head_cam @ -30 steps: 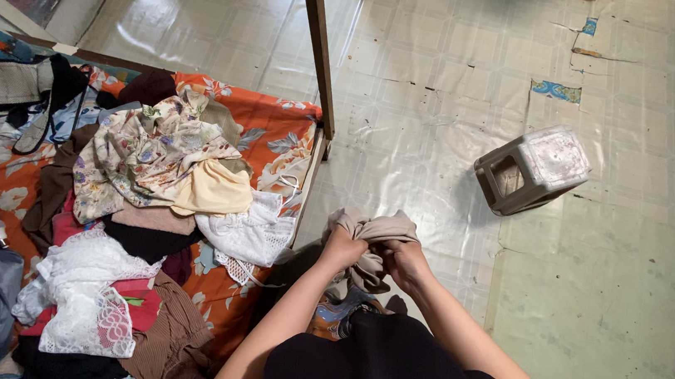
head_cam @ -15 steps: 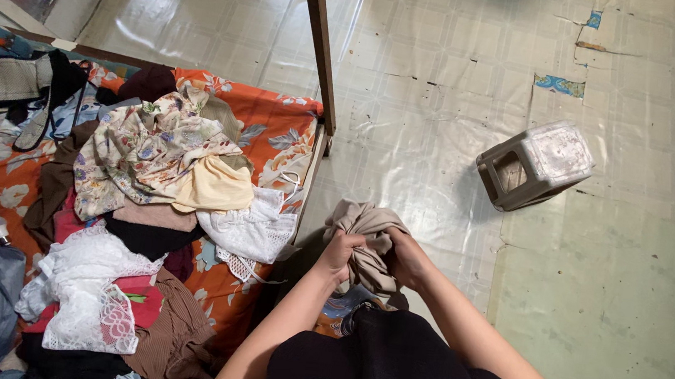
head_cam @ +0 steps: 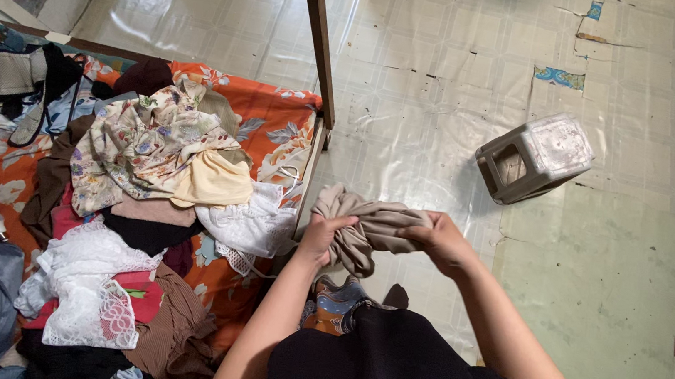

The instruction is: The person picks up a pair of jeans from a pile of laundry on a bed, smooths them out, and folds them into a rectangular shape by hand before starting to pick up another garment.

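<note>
Taupe garment, bunched: you hold it in both hands above the floor, just off the right edge of the mattress. Your left hand is closed around its left end; your right hand is clenched over its right end. Orange floral sheet covers the mattress, which carries a heap of clothes, cream and patterned pieces on top, white lace near its lower edge. Grey plastic stool lies tipped on the floor, well apart.
</note>
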